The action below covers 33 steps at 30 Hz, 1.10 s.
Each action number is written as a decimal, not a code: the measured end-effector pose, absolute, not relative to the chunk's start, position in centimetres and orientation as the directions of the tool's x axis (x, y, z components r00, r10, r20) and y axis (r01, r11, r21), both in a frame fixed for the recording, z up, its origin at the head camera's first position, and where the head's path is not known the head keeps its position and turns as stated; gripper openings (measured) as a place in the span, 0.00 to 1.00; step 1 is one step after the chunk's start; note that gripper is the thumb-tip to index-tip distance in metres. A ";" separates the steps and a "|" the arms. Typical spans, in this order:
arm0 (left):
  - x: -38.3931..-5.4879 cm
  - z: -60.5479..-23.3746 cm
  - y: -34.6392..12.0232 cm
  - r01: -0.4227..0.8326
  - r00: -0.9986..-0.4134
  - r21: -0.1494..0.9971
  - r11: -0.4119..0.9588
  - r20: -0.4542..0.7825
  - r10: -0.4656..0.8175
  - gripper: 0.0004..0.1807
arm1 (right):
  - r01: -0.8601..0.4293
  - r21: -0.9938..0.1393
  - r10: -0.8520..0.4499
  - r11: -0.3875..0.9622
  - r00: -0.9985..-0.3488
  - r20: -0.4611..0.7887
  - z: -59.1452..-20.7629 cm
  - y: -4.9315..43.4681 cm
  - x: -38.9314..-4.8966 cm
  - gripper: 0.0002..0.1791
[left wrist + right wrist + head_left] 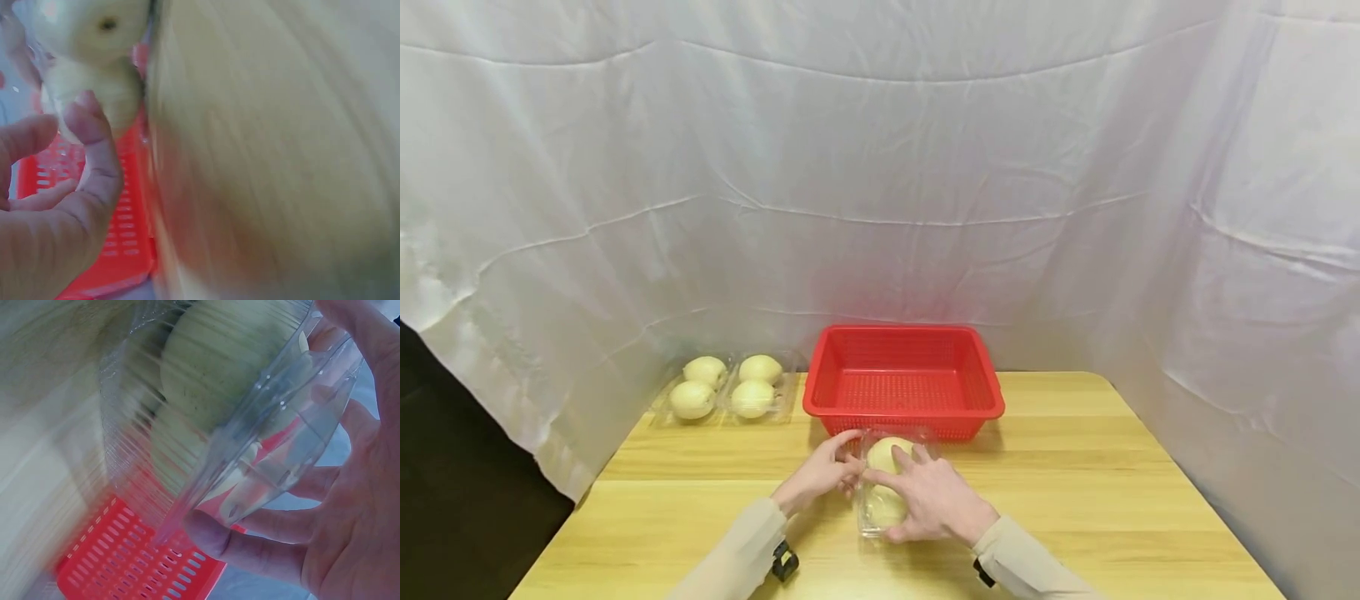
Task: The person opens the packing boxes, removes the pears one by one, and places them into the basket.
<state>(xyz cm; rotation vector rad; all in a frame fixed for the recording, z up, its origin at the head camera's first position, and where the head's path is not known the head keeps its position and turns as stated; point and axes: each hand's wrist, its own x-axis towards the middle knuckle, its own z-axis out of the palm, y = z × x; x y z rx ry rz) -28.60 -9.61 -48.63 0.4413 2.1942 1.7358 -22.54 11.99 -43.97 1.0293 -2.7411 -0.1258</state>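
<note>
A clear plastic clamshell box with two pale yellow, melon-like fruits lies on the table before the basket. Over its top my right hand is spread, thumb toward the near end and fingers across the lid. In the right wrist view, those fingers are fairly straight and touch the box's clear rim. My left hand is at the box's left side, fingers loosely bent. The left wrist view shows its fingers close to the fruits; whether they touch the plastic is unclear.
Directly behind the box stands a red perforated basket. Two more clear boxes, each with two pale fruits, sit at the table's back left. White cloth hangs behind and along the sides of the wooden table.
</note>
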 end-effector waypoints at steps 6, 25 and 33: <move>-27.0 -48.3 -10.1 0.031 -0.887 0.982 0.187 -0.059 0.458 0.42 | -0.639 0.146 -0.656 0.755 -0.736 0.169 -44.0 12.0 -22.6 0.45; -25.9 -48.5 -10.4 -0.081 -0.856 0.991 0.109 -0.125 0.502 0.45 | -0.622 -0.099 -0.614 0.777 -0.783 0.103 -43.1 12.6 -22.4 0.48; -25.8 -48.5 -10.3 -0.107 -0.843 0.989 0.102 -0.145 0.518 0.41 | -0.644 -0.209 -0.636 0.736 -0.764 0.112 -43.0 13.9 -22.3 0.46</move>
